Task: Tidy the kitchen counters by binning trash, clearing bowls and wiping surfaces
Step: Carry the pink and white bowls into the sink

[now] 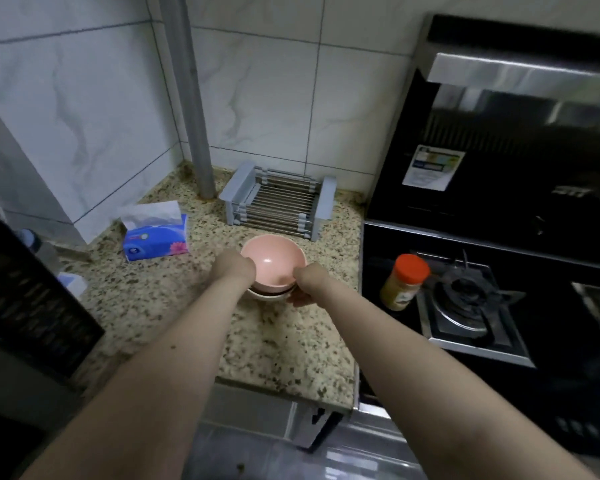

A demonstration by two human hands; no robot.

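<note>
A pink bowl (273,258) sits on top of a short stack of pale bowls (269,295) above the speckled granite counter (174,292). My left hand (235,265) grips the stack's left rim, thumb over the edge. On the right side, my right hand (307,284) holds the stack with fingers curled under the lower bowl. Both forearms reach in from the bottom of the view. Whether the stack touches the counter is unclear.
A blue tissue box (156,237) lies at the left. A grey folding dish rack (278,199) stands by the tiled wall. An orange-capped spice jar (405,287) stands on the black stove (465,306). A dark appliance (28,296) is at far left.
</note>
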